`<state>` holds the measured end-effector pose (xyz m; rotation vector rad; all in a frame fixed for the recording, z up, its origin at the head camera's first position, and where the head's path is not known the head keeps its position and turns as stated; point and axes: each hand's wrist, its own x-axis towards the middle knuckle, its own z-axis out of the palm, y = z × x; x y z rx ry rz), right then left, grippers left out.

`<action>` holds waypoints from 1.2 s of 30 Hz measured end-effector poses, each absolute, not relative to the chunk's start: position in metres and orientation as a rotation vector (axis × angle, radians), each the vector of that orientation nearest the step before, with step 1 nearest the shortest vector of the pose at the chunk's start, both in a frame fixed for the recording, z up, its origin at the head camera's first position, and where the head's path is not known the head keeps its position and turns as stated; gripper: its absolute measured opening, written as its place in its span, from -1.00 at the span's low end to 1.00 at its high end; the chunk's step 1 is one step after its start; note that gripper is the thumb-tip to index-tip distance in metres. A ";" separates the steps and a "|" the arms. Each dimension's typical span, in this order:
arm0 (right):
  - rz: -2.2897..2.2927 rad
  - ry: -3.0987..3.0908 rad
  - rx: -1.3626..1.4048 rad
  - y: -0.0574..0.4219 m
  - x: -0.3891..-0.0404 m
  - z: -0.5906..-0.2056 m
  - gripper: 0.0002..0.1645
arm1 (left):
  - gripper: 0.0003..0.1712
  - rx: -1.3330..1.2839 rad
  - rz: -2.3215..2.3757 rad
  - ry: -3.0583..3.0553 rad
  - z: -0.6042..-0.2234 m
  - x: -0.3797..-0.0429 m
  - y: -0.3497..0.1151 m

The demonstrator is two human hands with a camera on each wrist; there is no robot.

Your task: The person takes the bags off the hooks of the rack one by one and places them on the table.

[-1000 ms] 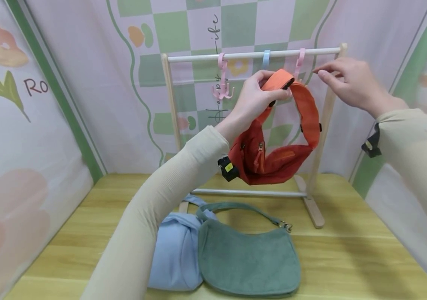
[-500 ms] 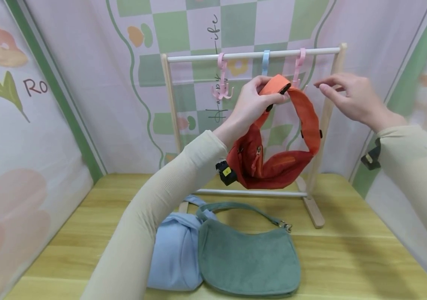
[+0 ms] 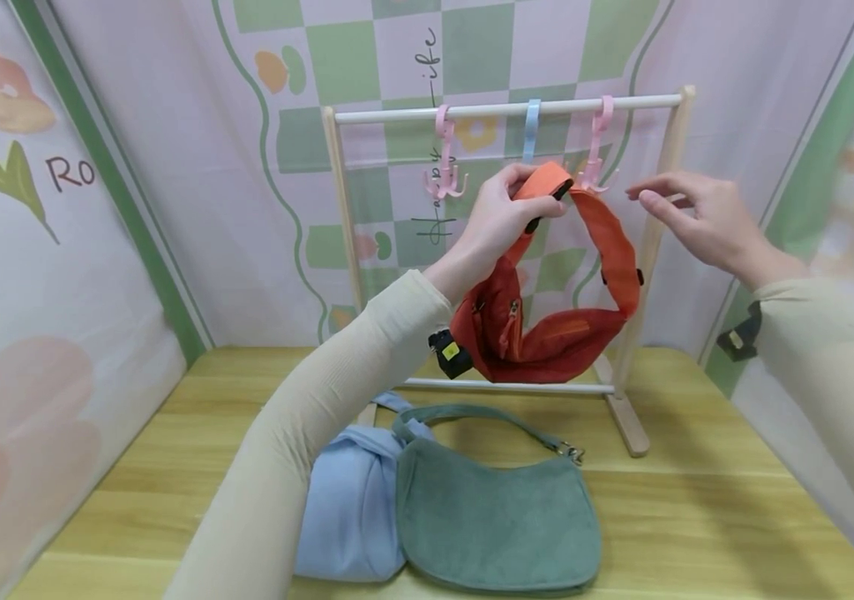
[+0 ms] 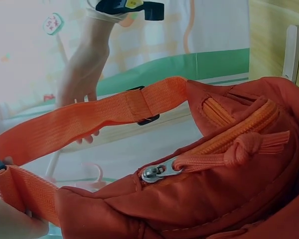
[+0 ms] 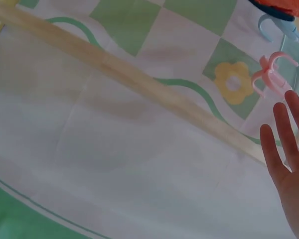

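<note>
My left hand [image 3: 494,217] grips a red-orange waist bag [image 3: 554,350] by the top of its orange strap [image 3: 617,246], near a black buckle. The bag hangs from that hand in a loop, its zipper [image 4: 164,170] showing in the left wrist view. Just above and behind the strap is a pink hook [image 3: 597,146]; whether the strap touches its prongs I cannot tell. To the right of the strap, my right hand [image 3: 707,217] is raised in the air and holds nothing. Its fingers [image 5: 284,132] are spread apart in the right wrist view.
A rack with a white rail [image 3: 486,110] and wooden legs stands on the wooden table [image 3: 704,500]. It also carries a blue hook [image 3: 531,129] and another pink hook [image 3: 444,158]. In front lie a green shoulder bag [image 3: 497,525] and a light blue bag [image 3: 355,504].
The left hand and the waist bag have moved down and slightly left, so the right pink hook's prongs now show above the strap. The right hand has also moved down.
</note>
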<state>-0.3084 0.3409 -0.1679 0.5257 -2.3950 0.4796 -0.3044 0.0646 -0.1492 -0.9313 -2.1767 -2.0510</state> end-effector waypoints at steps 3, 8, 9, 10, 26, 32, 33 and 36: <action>0.512 -2.376 0.548 0.337 -0.306 -0.173 -0.68 | -0.58 -0.940 -2.080 -2.153 -0.153 -0.308 0.065; 0.523 -2.357 0.581 0.330 -0.302 -0.181 -0.69 | -0.60 -0.944 -2.100 -2.122 -0.161 -0.312 0.066; 0.527 -2.352 0.588 0.329 -0.301 -0.183 -0.69 | -0.60 -0.944 -2.101 -2.120 -0.162 -0.313 0.066; 0.536 -2.345 0.596 0.328 -0.301 -0.185 -0.69 | -0.61 -0.946 -2.101 -2.114 -0.163 -0.313 0.065; 0.666 -2.309 0.676 0.308 -0.298 -0.215 -0.70 | -0.59 -0.922 -2.149 -2.104 -0.166 -0.305 0.055; 0.707 -2.317 0.660 0.301 -0.299 -0.224 -0.70 | -0.58 -0.922 -2.168 -2.083 -0.170 -0.312 0.054; 0.707 -2.320 0.660 0.299 -0.299 -0.226 -0.70 | -0.58 -0.925 -2.174 -2.075 -0.172 -0.315 0.055; 0.697 -2.325 0.680 0.295 -0.302 -0.231 -0.71 | -0.58 -0.931 -2.180 -2.058 -0.176 -0.318 0.054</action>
